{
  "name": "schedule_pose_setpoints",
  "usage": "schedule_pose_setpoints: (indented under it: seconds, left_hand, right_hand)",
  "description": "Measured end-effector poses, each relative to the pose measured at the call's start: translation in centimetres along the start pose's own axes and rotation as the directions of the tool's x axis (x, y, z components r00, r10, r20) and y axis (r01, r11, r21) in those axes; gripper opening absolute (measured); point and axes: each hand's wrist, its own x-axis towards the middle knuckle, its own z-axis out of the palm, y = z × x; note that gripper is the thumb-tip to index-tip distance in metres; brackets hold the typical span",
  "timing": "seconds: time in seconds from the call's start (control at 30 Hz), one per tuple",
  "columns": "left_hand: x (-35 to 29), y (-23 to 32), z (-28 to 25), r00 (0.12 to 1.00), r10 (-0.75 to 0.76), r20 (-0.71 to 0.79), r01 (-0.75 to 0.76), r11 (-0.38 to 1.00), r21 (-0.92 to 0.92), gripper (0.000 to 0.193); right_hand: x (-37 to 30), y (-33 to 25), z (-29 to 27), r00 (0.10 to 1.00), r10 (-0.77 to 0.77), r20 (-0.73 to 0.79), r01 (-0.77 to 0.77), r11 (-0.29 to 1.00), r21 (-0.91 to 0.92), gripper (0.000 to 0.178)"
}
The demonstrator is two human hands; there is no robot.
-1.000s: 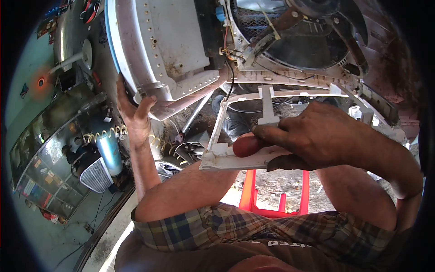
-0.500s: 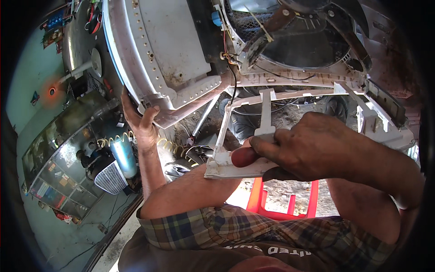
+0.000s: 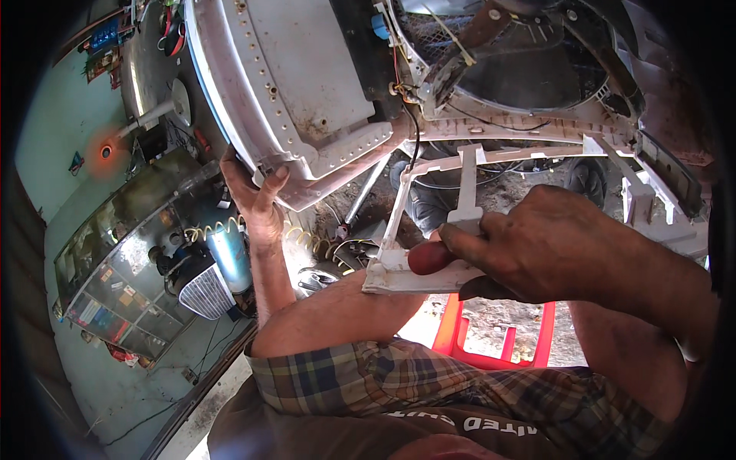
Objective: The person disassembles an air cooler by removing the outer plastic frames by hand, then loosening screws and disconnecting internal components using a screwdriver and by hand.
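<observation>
My left hand [image 3: 261,201] grips the lower corner of a large pale curved panel [image 3: 295,73], thumb on the near face and fingers round the edge. The panel has a row of small holes along its side. Across my thighs rests a white plastic frame [image 3: 471,184] with cross ribs. My right hand [image 3: 529,245] is closed over its near edge, fingers above and a dark fingertip below. Beside those fingers a rounded red handle [image 3: 431,258] lies on the frame; the rest of it is hidden under the hand.
Ahead stands a dusty fan [image 3: 529,61] in a round shroud, with loose wires [image 3: 406,93] beside it. A red plastic stool [image 3: 506,356] shows between my legs. To the left are a glass cabinet [image 3: 115,284], a teal cylinder [image 3: 230,261] and a coiled yellow hose [image 3: 207,230].
The whole scene has shifted slightly right in the picture, as the view turned. Both hands keep the same holds on the panel and the frame.
</observation>
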Motion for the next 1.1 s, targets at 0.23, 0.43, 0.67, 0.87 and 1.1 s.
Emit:
schedule_pose_setpoints:
  seconds: [0.23,0.43,0.67,0.87,1.1]
  left_hand:
    - [0.3,1.3,-0.7,0.992,-0.030,0.123,0.022,0.998,0.060,0.111]
    - [1.0,1.3,-1.5,0.976,-0.081,0.201,0.049,0.986,0.162,0.128]
    - [1.0,1.1,-1.9,0.973,-0.103,0.208,0.085,0.992,0.096,0.130]
    - [0.9,0.9,-1.6,0.972,-0.071,0.224,0.065,0.997,0.032,0.125]
    - [0.9,1.0,-1.7,0.968,-0.092,0.232,0.091,0.996,0.016,0.125]
  right_hand:
    - [0.0,0.0,0.2,1.000,0.020,0.010,-0.019,0.999,-0.030,0.050]
    - [0.0,0.5,0.8,0.999,0.006,-0.040,-0.004,0.999,0.042,0.050]
    - [0.1,0.9,1.3,0.997,-0.006,-0.072,0.008,1.000,0.026,0.047]
    - [0.0,1.1,1.5,0.996,-0.010,-0.083,0.018,0.996,0.092,0.044]
    - [-0.3,1.3,1.7,0.990,-0.017,-0.141,0.027,0.997,0.072,0.045]
